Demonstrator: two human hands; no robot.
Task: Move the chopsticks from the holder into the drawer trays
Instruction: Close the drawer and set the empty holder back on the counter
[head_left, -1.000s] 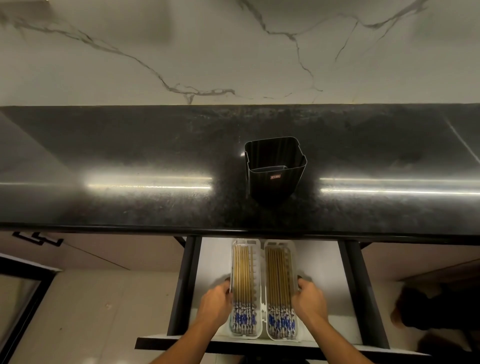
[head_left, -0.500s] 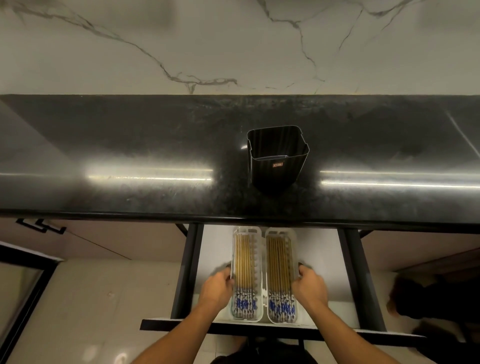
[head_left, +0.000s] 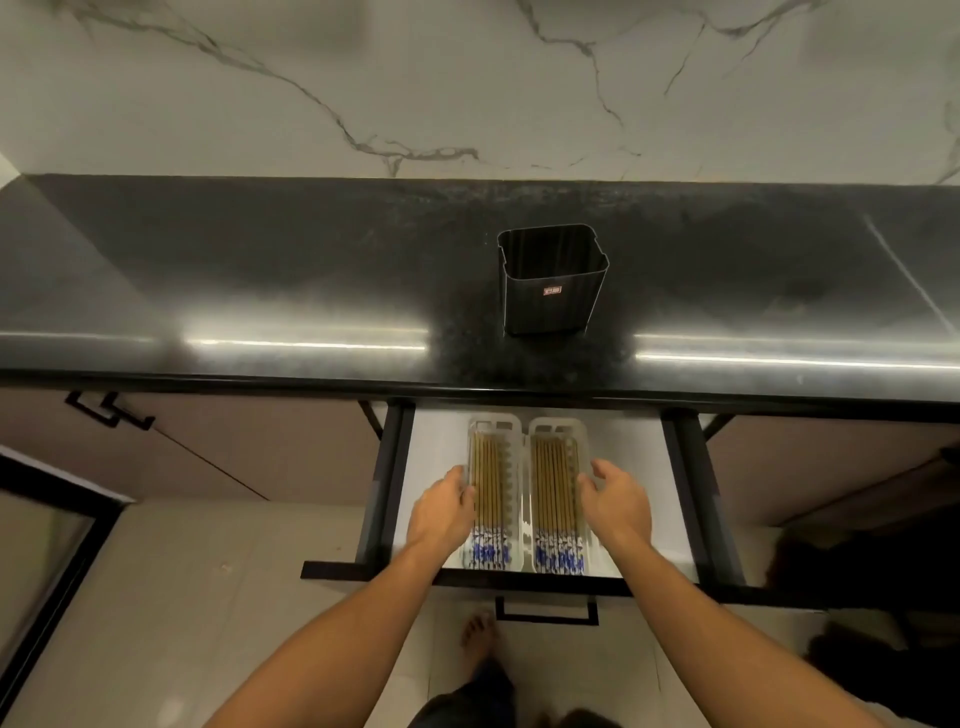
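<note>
Two clear plastic trays lie side by side in the open drawer (head_left: 441, 452). The left tray (head_left: 511, 447) and the right tray (head_left: 582, 441) each hold several wooden chopsticks with blue-and-white ends, the left bundle (head_left: 488, 493) and the right bundle (head_left: 556, 493). My left hand (head_left: 441, 512) rests against the outer side of the left tray, fingers touching its wall. My right hand (head_left: 615, 506) hovers just off the right tray with its fingers spread. The black holder (head_left: 550, 291) stands on the dark countertop (head_left: 260, 291), with nothing visible inside it.
The drawer's black front panel (head_left: 519, 579) with its handle (head_left: 545, 613) juts toward me. Black drawer rails (head_left: 696, 493) flank it. Cabinet doors with a black handle (head_left: 104, 410) sit at the left. My bare foot (head_left: 478, 639) stands on the tiled floor. A marble wall rises behind the counter.
My right hand has lifted off the right tray and its fingers have spread. My left hand stays against the left tray. The view has pulled back, showing the drawer front and my foot.
</note>
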